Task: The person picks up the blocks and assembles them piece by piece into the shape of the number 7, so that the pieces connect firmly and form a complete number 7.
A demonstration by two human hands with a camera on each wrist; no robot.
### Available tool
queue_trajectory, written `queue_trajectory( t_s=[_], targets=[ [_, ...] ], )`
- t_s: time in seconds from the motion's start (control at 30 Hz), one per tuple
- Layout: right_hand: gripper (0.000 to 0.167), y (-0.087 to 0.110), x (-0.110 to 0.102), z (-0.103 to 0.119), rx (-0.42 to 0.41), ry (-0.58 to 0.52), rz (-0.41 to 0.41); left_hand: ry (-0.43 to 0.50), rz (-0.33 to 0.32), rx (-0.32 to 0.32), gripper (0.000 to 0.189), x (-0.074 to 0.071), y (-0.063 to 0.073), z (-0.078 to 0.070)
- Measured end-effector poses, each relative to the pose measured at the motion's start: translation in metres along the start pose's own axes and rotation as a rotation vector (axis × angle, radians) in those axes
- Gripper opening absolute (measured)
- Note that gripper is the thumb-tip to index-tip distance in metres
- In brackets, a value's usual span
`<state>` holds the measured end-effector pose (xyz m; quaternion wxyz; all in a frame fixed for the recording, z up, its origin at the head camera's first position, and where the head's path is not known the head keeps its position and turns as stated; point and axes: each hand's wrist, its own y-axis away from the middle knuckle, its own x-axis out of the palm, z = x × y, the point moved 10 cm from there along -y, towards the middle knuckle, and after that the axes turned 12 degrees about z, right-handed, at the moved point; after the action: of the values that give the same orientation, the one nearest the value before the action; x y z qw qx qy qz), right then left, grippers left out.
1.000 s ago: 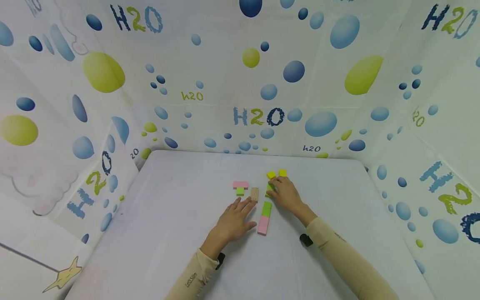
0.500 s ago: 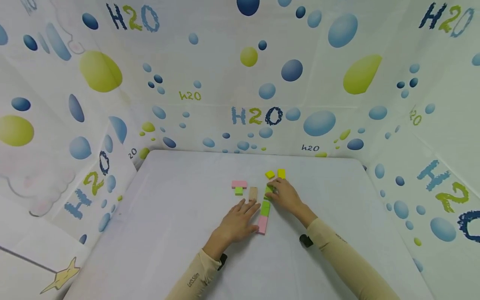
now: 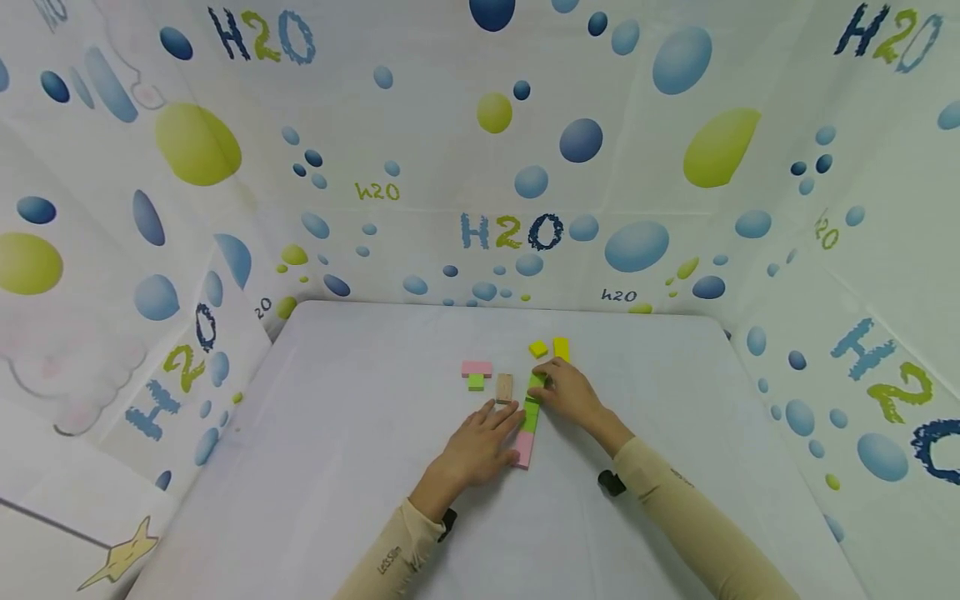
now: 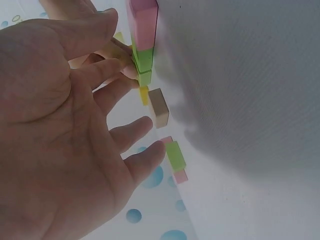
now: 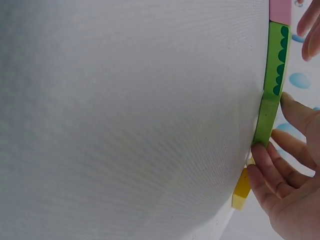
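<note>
A pink block (image 3: 524, 450) and a green block (image 3: 531, 415) lie end to end on the white table. My right hand (image 3: 572, 393) pinches a second green block (image 5: 268, 117) between thumb and fingers, at the far end of that row. In the right wrist view the two green blocks meet end to end, and one (image 5: 276, 57) bears a dark green scalloped print. My left hand (image 3: 474, 446) lies palm down just left of the row, fingers spread and fairly straight, its thumb at the pink block. Whether the thumb touches it, I cannot tell.
Left of the row lies a plain wooden block (image 3: 505, 388). Farther left, a small green block (image 3: 476, 382) sits against a pink block (image 3: 477, 368). Beyond my right hand are two yellow blocks, one turned askew (image 3: 538, 348) and one straighter (image 3: 561, 347).
My right hand has drawn its green block nearer until it met the other green block. My left hand has shifted right, bringing its thumb up to the pink block.
</note>
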<state>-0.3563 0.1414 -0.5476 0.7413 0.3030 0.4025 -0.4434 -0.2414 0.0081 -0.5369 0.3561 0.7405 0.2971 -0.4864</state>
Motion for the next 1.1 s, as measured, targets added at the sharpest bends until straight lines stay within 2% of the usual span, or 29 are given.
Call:
queue_trajectory(
  t_s=[0.4, 0.73, 1.1],
  targets=[
    [0.047, 0.001, 0.000, 0.002, -0.013, -0.005, 0.002, -0.005, 0.010, 0.027, 0.061, 0.001, -0.003, -0.007],
    [0.046, 0.001, 0.003, 0.002, 0.020, -0.015, 0.022, 0.012, 0.026, 0.014, 0.058, 0.005, -0.005, -0.008],
    [0.045, 0.002, 0.002, 0.003, 0.000, -0.017, 0.017, 0.002, 0.026, 0.016, 0.057, 0.006, -0.005, -0.011]
  ],
)
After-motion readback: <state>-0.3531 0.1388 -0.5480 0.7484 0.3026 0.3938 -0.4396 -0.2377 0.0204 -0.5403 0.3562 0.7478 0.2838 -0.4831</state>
